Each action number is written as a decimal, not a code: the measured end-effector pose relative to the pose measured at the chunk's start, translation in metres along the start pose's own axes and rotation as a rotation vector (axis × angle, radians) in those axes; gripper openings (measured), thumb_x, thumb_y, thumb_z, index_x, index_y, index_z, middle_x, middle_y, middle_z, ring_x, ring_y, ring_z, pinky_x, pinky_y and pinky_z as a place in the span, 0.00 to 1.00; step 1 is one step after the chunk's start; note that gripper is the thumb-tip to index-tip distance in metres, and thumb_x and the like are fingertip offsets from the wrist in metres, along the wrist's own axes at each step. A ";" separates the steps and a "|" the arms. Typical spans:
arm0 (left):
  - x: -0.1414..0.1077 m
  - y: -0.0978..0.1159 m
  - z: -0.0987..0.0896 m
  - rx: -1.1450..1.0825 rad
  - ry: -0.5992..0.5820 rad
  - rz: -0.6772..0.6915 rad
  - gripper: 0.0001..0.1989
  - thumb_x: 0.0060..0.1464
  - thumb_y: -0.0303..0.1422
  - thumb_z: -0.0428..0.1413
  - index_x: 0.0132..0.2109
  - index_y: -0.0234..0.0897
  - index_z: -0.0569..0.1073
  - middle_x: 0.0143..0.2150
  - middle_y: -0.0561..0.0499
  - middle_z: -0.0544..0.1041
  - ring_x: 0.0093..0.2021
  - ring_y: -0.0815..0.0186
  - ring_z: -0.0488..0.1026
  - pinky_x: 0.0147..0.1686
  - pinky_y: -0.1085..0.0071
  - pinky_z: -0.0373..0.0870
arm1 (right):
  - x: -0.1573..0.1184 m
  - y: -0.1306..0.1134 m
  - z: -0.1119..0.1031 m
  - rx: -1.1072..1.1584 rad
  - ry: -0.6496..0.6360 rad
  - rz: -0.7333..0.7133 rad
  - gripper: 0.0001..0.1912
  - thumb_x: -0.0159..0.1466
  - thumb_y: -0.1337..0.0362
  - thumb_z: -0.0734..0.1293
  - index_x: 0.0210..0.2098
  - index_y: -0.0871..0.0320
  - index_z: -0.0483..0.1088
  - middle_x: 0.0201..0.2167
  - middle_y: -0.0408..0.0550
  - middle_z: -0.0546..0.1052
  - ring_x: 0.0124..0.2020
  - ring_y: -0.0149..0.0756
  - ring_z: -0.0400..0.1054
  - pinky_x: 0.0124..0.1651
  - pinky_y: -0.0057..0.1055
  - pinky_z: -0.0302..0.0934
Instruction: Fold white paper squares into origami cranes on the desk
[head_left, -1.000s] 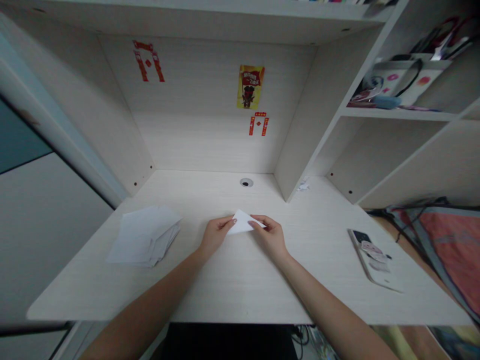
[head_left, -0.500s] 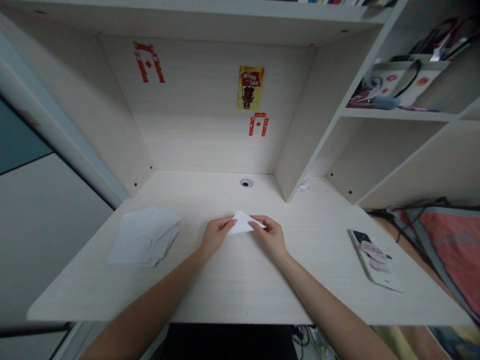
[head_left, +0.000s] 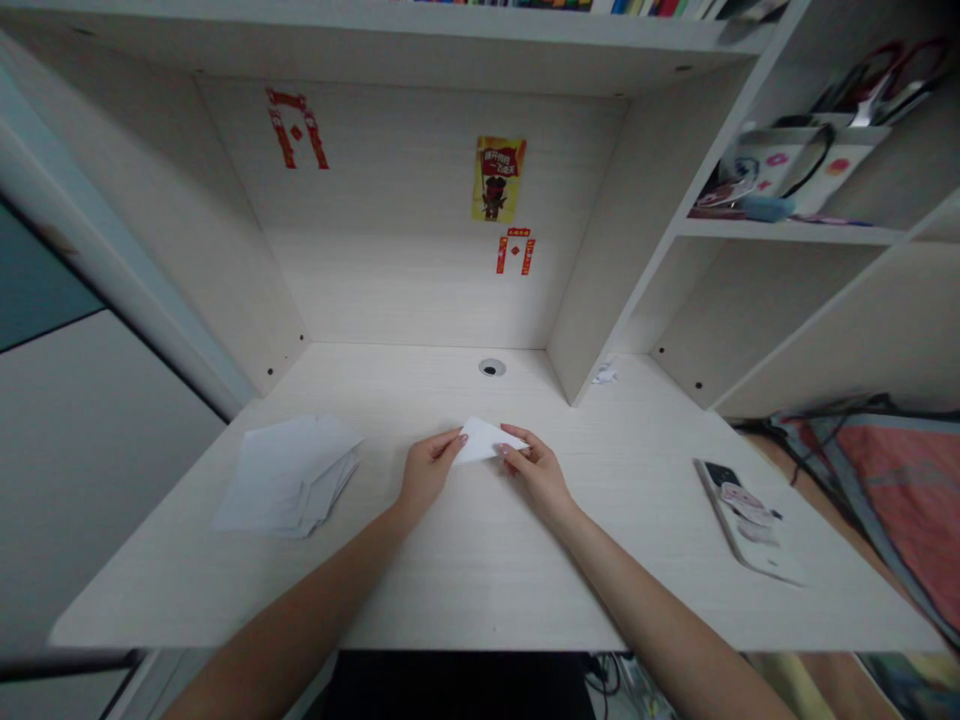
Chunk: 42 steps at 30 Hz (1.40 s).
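Observation:
Between my two hands is a small folded sheet of white paper (head_left: 480,441), held just above the desk with a pointed corner facing away from me. My left hand (head_left: 429,467) pinches its left edge between thumb and fingers. At the right end, my right hand (head_left: 538,470) grips the paper, thumb on top and fingers partly behind it. The fingertips under the paper are hidden. To the left lies a loose stack of white paper sheets (head_left: 277,478), apart from both hands.
A phone (head_left: 750,520) in a pale case lies on the right of the desk (head_left: 480,590). Upright panels and shelves enclose the back, with a cable hole (head_left: 492,368) near the rear wall. A pen holder (head_left: 802,165) with scissors stands on the right shelf.
The paper has tilted slightly and shifted a little to the left with my hands. My right fingers have moved slightly on its right end. Both hands keep their hold.

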<state>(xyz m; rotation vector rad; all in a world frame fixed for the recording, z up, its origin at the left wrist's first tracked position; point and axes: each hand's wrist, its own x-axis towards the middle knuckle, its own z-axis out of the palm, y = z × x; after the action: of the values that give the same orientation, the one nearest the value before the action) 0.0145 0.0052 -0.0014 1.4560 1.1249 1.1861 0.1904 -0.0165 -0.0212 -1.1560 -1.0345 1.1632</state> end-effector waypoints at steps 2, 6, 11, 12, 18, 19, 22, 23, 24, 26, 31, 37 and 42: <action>0.000 -0.001 0.000 -0.004 0.059 0.002 0.17 0.50 0.39 0.56 0.44 0.34 0.77 0.44 0.47 0.78 0.41 0.60 0.75 0.43 0.66 0.70 | 0.000 0.002 0.002 0.050 -0.086 0.059 0.19 0.50 0.53 0.71 0.35 0.60 0.74 0.21 0.44 0.73 0.18 0.27 0.59 0.22 0.26 0.52; -0.003 -0.005 0.003 0.027 0.108 0.033 0.17 0.50 0.39 0.56 0.44 0.35 0.77 0.44 0.48 0.78 0.43 0.60 0.75 0.43 0.67 0.70 | -0.001 0.005 0.006 0.036 -0.178 0.076 0.16 0.51 0.52 0.71 0.26 0.61 0.74 0.24 0.47 0.75 0.19 0.26 0.58 0.22 0.26 0.50; -0.006 -0.005 0.006 0.049 0.101 0.041 0.17 0.50 0.39 0.56 0.44 0.36 0.77 0.45 0.48 0.78 0.43 0.60 0.75 0.44 0.67 0.70 | -0.003 0.005 0.009 -0.093 -0.113 0.031 0.19 0.50 0.50 0.70 0.21 0.61 0.72 0.13 0.40 0.66 0.16 0.25 0.52 0.21 0.26 0.45; -0.006 -0.004 0.007 0.048 0.097 0.037 0.17 0.50 0.40 0.56 0.44 0.36 0.77 0.45 0.48 0.78 0.43 0.60 0.75 0.44 0.67 0.70 | -0.003 0.005 0.009 -0.111 -0.098 0.024 0.19 0.50 0.49 0.70 0.20 0.61 0.72 0.12 0.40 0.65 0.16 0.25 0.52 0.21 0.26 0.45; -0.006 -0.002 0.007 0.000 0.056 0.008 0.17 0.50 0.40 0.56 0.44 0.34 0.77 0.45 0.48 0.78 0.43 0.60 0.74 0.45 0.67 0.69 | -0.005 0.005 0.010 -0.162 -0.045 0.032 0.23 0.49 0.47 0.70 0.13 0.60 0.65 0.12 0.38 0.61 0.16 0.24 0.47 0.19 0.26 0.40; -0.006 -0.002 0.007 -0.009 0.048 0.002 0.17 0.50 0.40 0.56 0.44 0.34 0.77 0.44 0.48 0.78 0.42 0.60 0.74 0.44 0.68 0.69 | -0.005 0.005 0.010 -0.167 -0.041 0.031 0.23 0.49 0.48 0.70 0.13 0.60 0.65 0.11 0.38 0.60 0.16 0.23 0.46 0.19 0.26 0.39; -0.006 -0.001 0.007 -0.023 0.019 -0.006 0.17 0.51 0.40 0.55 0.44 0.34 0.77 0.41 0.49 0.79 0.39 0.62 0.74 0.40 0.70 0.69 | -0.005 0.004 0.010 -0.171 -0.027 0.019 0.22 0.49 0.48 0.70 0.13 0.61 0.67 0.11 0.38 0.59 0.16 0.23 0.45 0.20 0.27 0.38; -0.006 -0.001 0.007 -0.021 0.006 -0.006 0.17 0.52 0.40 0.54 0.44 0.34 0.77 0.40 0.49 0.79 0.38 0.62 0.74 0.38 0.70 0.69 | -0.005 0.005 0.010 -0.168 -0.025 0.021 0.21 0.49 0.49 0.70 0.14 0.61 0.68 0.11 0.37 0.59 0.16 0.23 0.45 0.21 0.27 0.38; -0.006 0.000 0.007 -0.018 -0.005 -0.005 0.17 0.52 0.40 0.54 0.44 0.34 0.77 0.39 0.50 0.80 0.37 0.63 0.73 0.37 0.71 0.68 | -0.005 0.005 0.010 -0.164 -0.024 0.024 0.21 0.48 0.49 0.70 0.15 0.61 0.70 0.11 0.37 0.59 0.16 0.23 0.45 0.21 0.27 0.38; -0.006 0.000 0.006 -0.013 -0.022 -0.002 0.17 0.52 0.40 0.54 0.44 0.34 0.77 0.38 0.50 0.79 0.36 0.63 0.73 0.37 0.71 0.67 | -0.005 0.005 0.009 -0.154 -0.020 0.027 0.20 0.48 0.49 0.71 0.16 0.61 0.71 0.11 0.37 0.59 0.16 0.23 0.45 0.21 0.27 0.38; -0.004 -0.002 0.004 -0.013 -0.032 -0.008 0.18 0.52 0.41 0.54 0.44 0.34 0.77 0.39 0.50 0.79 0.37 0.63 0.73 0.39 0.71 0.67 | -0.004 0.003 0.006 -0.114 -0.004 0.012 0.19 0.47 0.49 0.71 0.18 0.61 0.73 0.14 0.40 0.66 0.18 0.26 0.53 0.23 0.26 0.45; -0.002 -0.002 0.002 -0.008 -0.043 -0.025 0.18 0.51 0.42 0.54 0.44 0.34 0.77 0.41 0.48 0.79 0.39 0.61 0.73 0.40 0.69 0.68 | -0.004 0.002 0.003 -0.108 0.003 0.028 0.19 0.48 0.50 0.71 0.17 0.61 0.71 0.15 0.41 0.67 0.19 0.27 0.54 0.23 0.26 0.46; 0.000 -0.003 0.002 -0.020 -0.015 -0.031 0.19 0.50 0.42 0.55 0.43 0.34 0.78 0.41 0.49 0.79 0.39 0.60 0.73 0.41 0.68 0.68 | -0.003 0.002 0.000 -0.142 -0.009 -0.029 0.20 0.52 0.48 0.68 0.19 0.60 0.71 0.16 0.42 0.68 0.20 0.28 0.56 0.24 0.26 0.49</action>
<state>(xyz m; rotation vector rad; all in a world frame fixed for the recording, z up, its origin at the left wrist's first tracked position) 0.0157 0.0054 -0.0050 1.4253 1.1192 1.1596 0.1898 -0.0194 -0.0230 -1.2435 -1.1516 1.0866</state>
